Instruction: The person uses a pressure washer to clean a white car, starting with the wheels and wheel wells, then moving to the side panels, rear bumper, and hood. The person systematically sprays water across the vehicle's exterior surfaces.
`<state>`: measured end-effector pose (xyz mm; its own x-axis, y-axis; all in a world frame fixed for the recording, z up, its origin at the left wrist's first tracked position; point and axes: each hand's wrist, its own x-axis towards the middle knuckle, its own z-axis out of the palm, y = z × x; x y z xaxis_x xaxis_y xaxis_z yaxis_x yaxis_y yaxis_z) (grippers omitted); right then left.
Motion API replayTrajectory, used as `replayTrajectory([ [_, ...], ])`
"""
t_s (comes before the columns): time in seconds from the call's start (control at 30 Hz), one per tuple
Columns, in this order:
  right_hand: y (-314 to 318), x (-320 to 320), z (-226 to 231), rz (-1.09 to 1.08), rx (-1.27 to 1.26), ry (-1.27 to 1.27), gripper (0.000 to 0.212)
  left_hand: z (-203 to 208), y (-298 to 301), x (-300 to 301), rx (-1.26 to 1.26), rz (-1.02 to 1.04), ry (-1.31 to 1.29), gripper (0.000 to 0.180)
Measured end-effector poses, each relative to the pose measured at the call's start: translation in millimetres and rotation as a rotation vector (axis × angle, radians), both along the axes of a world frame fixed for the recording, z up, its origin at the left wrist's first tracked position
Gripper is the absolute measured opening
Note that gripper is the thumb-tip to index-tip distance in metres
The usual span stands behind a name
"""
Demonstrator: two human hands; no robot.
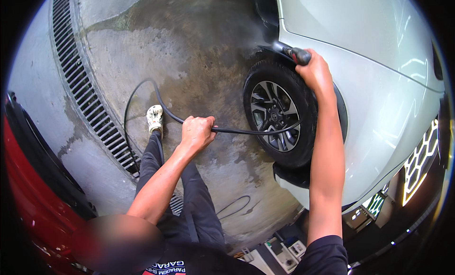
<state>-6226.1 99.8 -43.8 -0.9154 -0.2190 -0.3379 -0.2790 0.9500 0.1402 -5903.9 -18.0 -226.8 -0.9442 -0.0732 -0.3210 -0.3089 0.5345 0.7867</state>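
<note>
My right hand (315,73) is wrapped round the grip of a black spray gun (299,55), up beside the white car (374,85). Mist leaves its nozzle toward the edge of the wheel arch, just above the tyre (256,78). The alloy wheel (275,115) is dark with silver spokes. My left hand (197,131) is closed on the black hose (246,131), which crosses in front of the wheel on one side and loops to the floor on the other.
A slotted drain grate (83,85) runs along the wet concrete floor (204,62) at the left. Beyond it stands a red car (33,189). A thin cable or hose (239,208) curls on the floor behind my leg. Equipment (284,253) sits at the bottom edge.
</note>
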Motion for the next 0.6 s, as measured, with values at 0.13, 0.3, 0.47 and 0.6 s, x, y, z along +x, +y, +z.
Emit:
replayTrajectory([
  [0.13,73.5,110.0,71.7,-0.119,-0.384,0.026,0.059,1.1,-23.7,30.8,-0.052,-0.127,0.036,0.030],
  [0.3,144.6,289.1,169.1,-0.693,-0.418,0.331,0.060,33.7,-37.4,74.9,-0.054,-0.285,0.090,0.029],
  [0.47,152.2,408.7,218.2,-1.071,-0.634,0.390,0.066,70.3,-44.2,96.2,-0.114,-0.501,0.031,0.020],
  [0.6,160.3,469.1,232.2,-0.912,-0.734,0.357,0.068,82.9,-56.5,95.6,-0.276,-0.626,0.073,0.025],
])
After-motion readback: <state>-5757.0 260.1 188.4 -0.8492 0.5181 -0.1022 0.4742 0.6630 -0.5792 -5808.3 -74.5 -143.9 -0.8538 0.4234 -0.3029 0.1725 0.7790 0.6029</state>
